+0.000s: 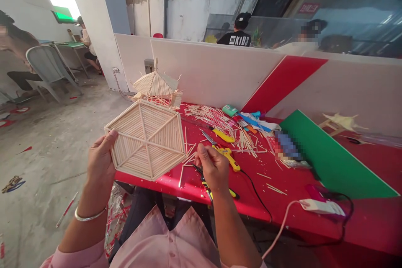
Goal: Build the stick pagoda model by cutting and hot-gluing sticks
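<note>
The room's bare concrete floor (67, 134) spread away at my ten o'clock, with a grey chair (42, 65) on it. The red tabletop (295, 186) lay in front of me, backed by a white partition (207, 65).

At eleven o'clock my left hand (100, 155) gripped the hexagonal stick panel (145, 140) by its left edge, thumb on the near face, the other fingers hidden behind. The panel was raised and tilted towards me, its spokes meeting in the middle. Just short of twelve, past its top edge, stood a small stick pavilion (156, 86) with a peaked roof.

Near the panel's right corner, towards one o'clock, my right hand (215, 167) was closed, thumb against curled fingers; I cannot tell whether a thin stick was pinched there. Under it lay yellow-and-black pliers (205, 186); farther out were loose sticks (210, 119), a yellow knife (223, 135) and a yellow glue gun (230, 159). A green board (333, 163) leaned at two o'clock, with a white power strip (323, 206) nearer.

I judged the step in hand to be steadying and checking the panel, its faces looking filled. The next move called for a light hold on the rim, without bending the sticks.
</note>
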Tool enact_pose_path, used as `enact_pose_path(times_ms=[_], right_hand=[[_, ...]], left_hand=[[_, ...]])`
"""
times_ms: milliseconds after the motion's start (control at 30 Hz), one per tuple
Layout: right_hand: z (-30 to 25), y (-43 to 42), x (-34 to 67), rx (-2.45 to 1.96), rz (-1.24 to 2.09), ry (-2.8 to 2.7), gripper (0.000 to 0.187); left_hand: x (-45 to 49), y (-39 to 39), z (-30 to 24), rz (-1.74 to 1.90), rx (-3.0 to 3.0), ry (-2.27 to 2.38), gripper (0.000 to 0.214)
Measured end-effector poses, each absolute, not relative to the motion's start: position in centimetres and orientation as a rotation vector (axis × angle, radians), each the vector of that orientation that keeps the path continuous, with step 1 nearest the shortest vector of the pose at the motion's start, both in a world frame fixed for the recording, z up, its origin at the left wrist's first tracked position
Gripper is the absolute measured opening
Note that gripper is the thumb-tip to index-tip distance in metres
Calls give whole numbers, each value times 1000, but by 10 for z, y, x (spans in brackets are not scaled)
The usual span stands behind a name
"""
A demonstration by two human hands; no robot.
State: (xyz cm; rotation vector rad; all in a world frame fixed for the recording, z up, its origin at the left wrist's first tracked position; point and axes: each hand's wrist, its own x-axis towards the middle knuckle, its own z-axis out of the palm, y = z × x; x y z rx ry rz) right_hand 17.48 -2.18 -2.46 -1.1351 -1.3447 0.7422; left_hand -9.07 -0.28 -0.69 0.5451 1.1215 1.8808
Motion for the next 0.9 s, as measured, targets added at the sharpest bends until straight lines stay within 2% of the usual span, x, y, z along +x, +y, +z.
enact_pose_path(times_ms=[67, 167, 267, 433, 600, 733, 833, 900], right_hand=[[-27, -22, 176, -1163, 701, -1393, 40], [-39, -21, 180, -1215, 703, -1397, 23], [-52, -20, 184, -1222, 802, -1359, 31], [-60, -28, 175, -1236, 876, -1375, 29], [-69, -48, 141, -1157, 1244, -1502, 32], [-82, -57, 99, -1068, 1514, -1389, 52], [-85, -49, 71, -1055, 1532, -1268, 61], [-84, -41, 58, -1072, 1473, -1248, 55]], left_hand=[[-92, -1, -11, 1875, 567, 1125, 27], [-94, 4, -17, 1855, 554, 1098, 26], [-93, 10, -22, 1821, 501, 1062, 26], [-87, 18, -28, 1787, 455, 945, 27], [-80, 22, -29, 1877, 428, 864, 28], [-72, 22, -28, 1940, 397, 839, 30], [-67, 22, -28, 1968, 370, 846, 28], [-66, 22, -29, 1980, 349, 867, 27]])
